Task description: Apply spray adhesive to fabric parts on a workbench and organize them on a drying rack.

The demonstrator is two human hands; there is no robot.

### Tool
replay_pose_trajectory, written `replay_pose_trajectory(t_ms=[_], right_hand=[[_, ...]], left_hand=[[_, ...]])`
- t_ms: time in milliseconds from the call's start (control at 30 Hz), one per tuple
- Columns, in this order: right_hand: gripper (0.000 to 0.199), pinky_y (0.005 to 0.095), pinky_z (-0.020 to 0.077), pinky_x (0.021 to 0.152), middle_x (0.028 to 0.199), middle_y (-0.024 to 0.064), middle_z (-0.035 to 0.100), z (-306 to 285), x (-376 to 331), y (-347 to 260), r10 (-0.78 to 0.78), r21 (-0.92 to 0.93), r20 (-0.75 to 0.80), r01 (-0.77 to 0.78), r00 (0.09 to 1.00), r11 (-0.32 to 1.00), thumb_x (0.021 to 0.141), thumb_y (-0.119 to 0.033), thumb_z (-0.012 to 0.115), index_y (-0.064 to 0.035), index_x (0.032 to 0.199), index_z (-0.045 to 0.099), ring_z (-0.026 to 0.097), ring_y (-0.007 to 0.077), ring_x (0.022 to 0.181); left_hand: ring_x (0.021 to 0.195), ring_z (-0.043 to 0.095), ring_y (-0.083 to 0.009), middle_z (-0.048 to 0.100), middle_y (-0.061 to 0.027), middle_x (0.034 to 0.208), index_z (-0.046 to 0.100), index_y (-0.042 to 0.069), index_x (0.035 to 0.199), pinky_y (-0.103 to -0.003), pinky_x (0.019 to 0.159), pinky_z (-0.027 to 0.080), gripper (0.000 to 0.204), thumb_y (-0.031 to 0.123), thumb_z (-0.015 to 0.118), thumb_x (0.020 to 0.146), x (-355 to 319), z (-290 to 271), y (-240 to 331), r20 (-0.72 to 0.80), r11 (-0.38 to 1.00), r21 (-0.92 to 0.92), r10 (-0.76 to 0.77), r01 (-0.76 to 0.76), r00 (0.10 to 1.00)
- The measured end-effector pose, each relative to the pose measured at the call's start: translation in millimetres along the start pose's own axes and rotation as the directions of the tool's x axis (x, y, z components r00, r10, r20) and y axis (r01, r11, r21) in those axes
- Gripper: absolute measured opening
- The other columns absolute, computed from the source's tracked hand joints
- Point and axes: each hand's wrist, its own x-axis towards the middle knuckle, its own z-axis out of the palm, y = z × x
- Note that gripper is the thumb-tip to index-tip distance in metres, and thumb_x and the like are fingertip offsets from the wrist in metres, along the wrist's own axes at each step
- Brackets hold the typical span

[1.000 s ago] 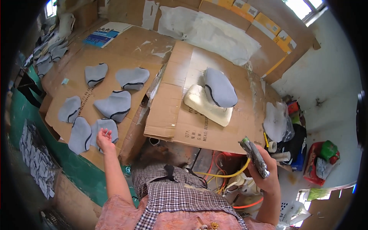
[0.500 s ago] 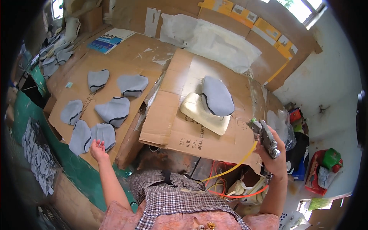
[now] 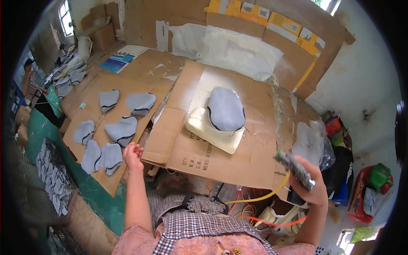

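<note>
A metal spray gun [image 3: 295, 169] is in my right hand [image 3: 313, 182], fingers wrapped round its handle, at the right front of the cardboard. A yellow air hose [image 3: 272, 190] runs down and left from it. My left hand [image 3: 134, 156], empty with fingers loosely bent, is raised near the front left corner of the right-hand cardboard. A grey fabric cover with black edging [image 3: 226, 109] sits on a cream foam pad [image 3: 212, 134] in the middle of that cardboard. Left of my left hand lie several similar grey pieces, the nearest a grey fabric piece [image 3: 111, 158].
A wall of taped cardboard [image 3: 248, 40] stands behind the table. Plastic bags and a red bag [image 3: 361, 199] are at the right. An orange hose [image 3: 276, 224] hangs below the table edge. A stack of grey pieces [image 3: 53, 174] stands at the left; a person [image 3: 32, 83] is far left.
My view has shifted, so the table sits further left and lower. My left hand has moved right, away from the grey pieces, its fingers more bent. The spray gun has moved right, away from the pad.
</note>
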Motion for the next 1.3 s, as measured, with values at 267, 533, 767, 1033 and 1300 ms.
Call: replay_pose_trajectory(t_ms=[267, 533, 767, 1033, 1300], right_hand=[[0.045, 0.0205, 0.04, 0.054, 0.065, 0.0041, 0.053, -14, -23, 27, -0.013, 0.173, -0.005, 0.013, 1.0, 0.985, 0.065, 0.003, 0.057, 0.0003, 0.109, 0.051, 0.049, 0.01, 0.054], [0.044, 0.0194, 0.0415, 0.057, 0.067, 0.0026, 0.055, -33, -70, 62, 0.167, 0.254, -0.106, -0.135, 0.98, 0.958, 0.065, 0.004, 0.058, 0.0017, 0.109, 0.051, 0.051, 0.006, 0.06], [0.043, 0.0192, 0.041, 0.058, 0.072, 0.0024, 0.056, -22, -58, 47, 0.26, 0.31, -0.173, -0.198, 0.95, 0.93, 0.067, 0.002, 0.058, 0.0033, 0.109, 0.05, 0.05, 0.0062, 0.061], [0.047, 0.0202, 0.0416, 0.056, 0.073, 0.0029, 0.057, -6, -59, 44, 0.214, 0.42, -0.171, -0.125, 0.962, 0.899, 0.066, 0.006, 0.058, 0.0039, 0.112, 0.048, 0.052, 0.0074, 0.061], [0.052, 0.0243, 0.047, 0.061, 0.072, 0.0046, 0.055, 10, -46, 53, 0.255, 0.489, -0.2, -0.13, 0.946, 0.863, 0.066, 0.009, 0.057, 0.0048, 0.116, 0.042, 0.054, 0.0107, 0.065]], left_hand=[[0.054, 0.056, -0.0114, 0.058, -0.0025, 0.07, 0.055, 0.008, 0.091, -0.018, 0.047, 0.035, 0.017, 0.012, 0.054, 0.074, -35, 76, -32, 0.175, 0.986, 0.166, -0.035, 0.006, 0.984], [0.052, 0.051, -0.0094, 0.058, -0.0031, 0.066, 0.057, 0.005, 0.086, -0.02, 0.047, 0.037, 0.016, 0.007, 0.057, 0.071, -45, 147, -74, 0.286, 0.957, 0.289, -0.103, 0.017, 0.953], [0.052, 0.047, -0.0103, 0.054, 0.0017, 0.062, 0.058, 0.011, 0.073, -0.024, 0.047, 0.033, 0.007, 0.012, 0.06, 0.067, -35, 217, -141, 0.486, 0.903, 0.428, -0.244, 0.015, 0.839], [0.053, 0.045, -0.0144, 0.051, -0.0032, 0.06, 0.053, 0.002, 0.062, -0.028, 0.052, 0.037, 0.01, 0.008, 0.061, 0.062, -47, 254, -164, 0.265, 0.845, 0.533, -0.195, 0.025, 0.944], [0.044, 0.042, -0.0115, 0.048, -0.002, 0.053, 0.049, 0.005, 0.056, -0.026, 0.043, 0.033, 0.012, 0.002, 0.06, 0.062, -65, 258, -142, 0.322, 0.902, 0.431, -0.18, 0.025, 0.929]])
